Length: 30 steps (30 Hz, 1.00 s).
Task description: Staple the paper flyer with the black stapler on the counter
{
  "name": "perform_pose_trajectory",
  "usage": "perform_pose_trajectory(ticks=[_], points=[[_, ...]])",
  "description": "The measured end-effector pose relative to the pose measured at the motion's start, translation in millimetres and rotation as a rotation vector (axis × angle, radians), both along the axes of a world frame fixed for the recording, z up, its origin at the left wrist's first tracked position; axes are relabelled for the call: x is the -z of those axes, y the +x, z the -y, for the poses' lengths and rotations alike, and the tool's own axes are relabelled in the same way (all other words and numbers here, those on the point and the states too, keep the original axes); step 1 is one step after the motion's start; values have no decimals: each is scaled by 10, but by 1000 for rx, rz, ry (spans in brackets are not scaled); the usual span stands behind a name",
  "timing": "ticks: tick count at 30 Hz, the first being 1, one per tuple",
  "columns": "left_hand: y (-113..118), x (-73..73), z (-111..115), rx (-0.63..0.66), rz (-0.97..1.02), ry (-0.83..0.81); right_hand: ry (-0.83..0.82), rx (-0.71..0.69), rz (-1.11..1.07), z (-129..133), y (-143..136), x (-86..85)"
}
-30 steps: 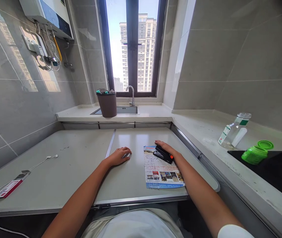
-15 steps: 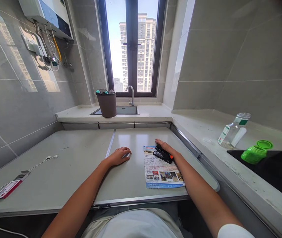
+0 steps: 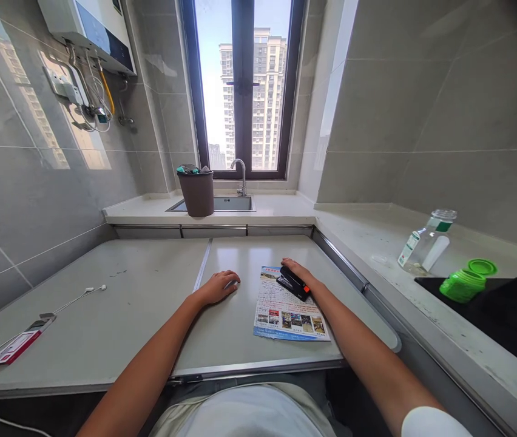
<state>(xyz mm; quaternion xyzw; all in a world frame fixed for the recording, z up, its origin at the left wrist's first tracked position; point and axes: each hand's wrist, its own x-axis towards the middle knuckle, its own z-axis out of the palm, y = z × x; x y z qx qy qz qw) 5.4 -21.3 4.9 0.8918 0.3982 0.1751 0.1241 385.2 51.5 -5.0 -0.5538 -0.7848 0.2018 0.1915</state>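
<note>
On the white tabletop rests my left hand [image 3: 217, 286], its fingers loosely spread and holding nothing. My right hand [image 3: 298, 271] is round a black stapler [image 3: 291, 286] with an orange-red mark at its near end. Part of the stapler is hidden under the palm. Beneath it lies a printed sheet [image 3: 277, 331] with small photos and a blue lower edge. The stapler covers the sheet's upper right part; whether its jaws pinch the paper I cannot tell.
At left are a red-and-white box [image 3: 15, 347] and a white cable with earphones [image 3: 89, 290]. A brown bin [image 3: 196, 193] stands by the sink [image 3: 233, 204]. A clear bottle [image 3: 425, 246] and an open green container [image 3: 463, 284] are on the right counter [image 3: 368, 233].
My right hand, the stapler and the sheet have shifted left together, and the sheet has turned slightly. My left hand has stayed in place.
</note>
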Motion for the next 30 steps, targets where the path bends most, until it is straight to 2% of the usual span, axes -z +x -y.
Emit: perform_pose_trajectory(ticks=[4, 7, 16, 20, 24, 30], points=[[-61, 162, -172, -160, 141, 29, 36, 46, 66, 34, -294, 36], [-110, 229, -264, -284, 235, 29, 73, 53, 99, 74, -611, 90], [-134, 122, -282, -450, 443, -59, 154, -66, 117, 90, -1748, 176], [-181, 128, -326, -533, 390, -52, 167, -88, 109, 47, -2160, 208], [-248, 131, -356, -512, 230, -13, 182, -142, 81, -22, -2368, 229], [-303, 201, -335, -406, 44, 68, 215, -351, 7, -141, -2304, 235]])
